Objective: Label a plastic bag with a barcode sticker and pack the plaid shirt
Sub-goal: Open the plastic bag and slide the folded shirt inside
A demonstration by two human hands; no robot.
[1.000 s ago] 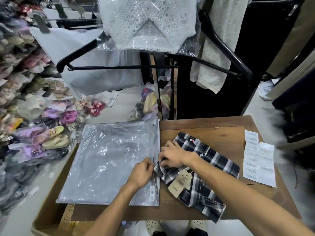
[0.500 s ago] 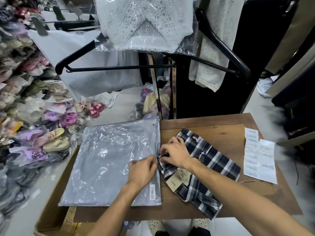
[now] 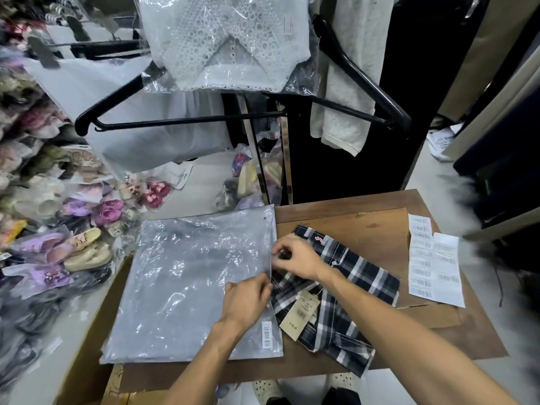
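One barcode sticker (image 3: 266,334) already on plastic bag (image 3: 187,282) | both hands, left hand (image 3: 248,299) and right hand (image 3: 295,258), pinching bag's right edge, apparently opening it | plaid shirt (image 3: 344,290) lies just right, unpacked.

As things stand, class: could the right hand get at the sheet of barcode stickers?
Probably yes. The right hand is busy at the bag edge, but bare table lies between it and the stickers; only the shirt lies under the arm.

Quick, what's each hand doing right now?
Left hand: pinches the plastic bag at its right edge.
Right hand: pinches the same edge, higher up.
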